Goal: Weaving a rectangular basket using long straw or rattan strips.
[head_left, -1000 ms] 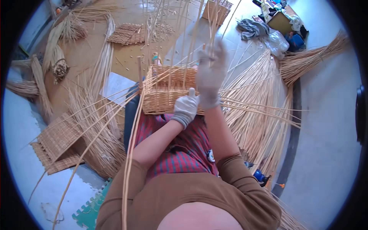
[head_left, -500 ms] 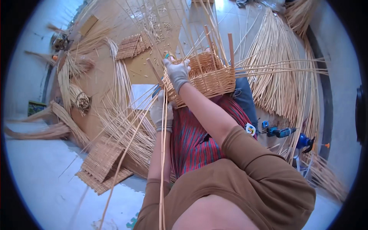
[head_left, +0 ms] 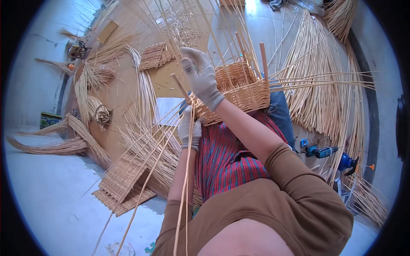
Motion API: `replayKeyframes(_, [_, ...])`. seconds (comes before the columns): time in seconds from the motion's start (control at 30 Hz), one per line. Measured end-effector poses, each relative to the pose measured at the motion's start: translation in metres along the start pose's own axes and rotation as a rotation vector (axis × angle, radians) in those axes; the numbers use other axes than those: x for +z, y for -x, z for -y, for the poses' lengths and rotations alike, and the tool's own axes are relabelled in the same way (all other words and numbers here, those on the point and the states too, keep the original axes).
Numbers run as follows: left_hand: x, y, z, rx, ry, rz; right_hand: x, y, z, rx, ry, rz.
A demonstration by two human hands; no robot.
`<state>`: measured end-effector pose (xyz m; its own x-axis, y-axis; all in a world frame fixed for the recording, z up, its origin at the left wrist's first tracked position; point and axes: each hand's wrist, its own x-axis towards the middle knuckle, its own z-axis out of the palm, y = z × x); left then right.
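A rectangular woven wicker basket [head_left: 241,100] rests on my lap over striped red and blue cloth [head_left: 224,162], with long reeds and wooden sticks [head_left: 263,59] rising from it. My left hand [head_left: 190,128], gloved in light grey, grips the basket's lower left corner, partly hidden behind hanging reeds. My right hand [head_left: 200,77], also gloved, is raised over the basket's left end among the upright reeds; its fingers are bent together, and what they hold is unclear. Long loose reeds [head_left: 324,85] stick out sideways from both ends of the basket.
Reed bundles [head_left: 307,47] spread on the right and left. Woven panels [head_left: 119,179] lie lower left and farther back [head_left: 151,55]. A cordless drill [head_left: 320,151] and blue bottle [head_left: 346,162] sit at right. Paper [head_left: 168,106] lies left of the basket, cuttings [head_left: 183,36] beyond.
The view has swung since one second ago; my right arm reaches leftward across the basket, my left hand moved to its left corner. Since half a second ago, my right hand rose slightly.
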<state>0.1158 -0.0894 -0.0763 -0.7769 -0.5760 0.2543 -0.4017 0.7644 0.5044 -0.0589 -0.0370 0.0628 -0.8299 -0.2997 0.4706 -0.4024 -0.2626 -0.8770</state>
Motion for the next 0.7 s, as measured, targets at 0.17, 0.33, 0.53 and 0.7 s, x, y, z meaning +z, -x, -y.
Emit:
replayKeyframes(0.17, [-0.01,-0.011,-0.033,-0.066,-0.068,0.155,-0.031,0.038,-0.043,0.241,-0.827,0.013])
replayKeyframes(0.33, [-0.016,-0.011,-0.03,-0.06,0.144,0.119,-0.137,0.077,-0.07,0.545,-0.971,0.094])
replayKeyframes(0.53, [0.0,0.008,-0.061,0.213,-0.003,-0.132,-0.184,0.06,-0.048,0.654,-0.22,0.02])
replayKeyframes(0.7, [0.001,-0.052,-0.108,-0.525,0.826,0.311,-0.169,0.063,-0.06,0.466,-0.164,0.007])
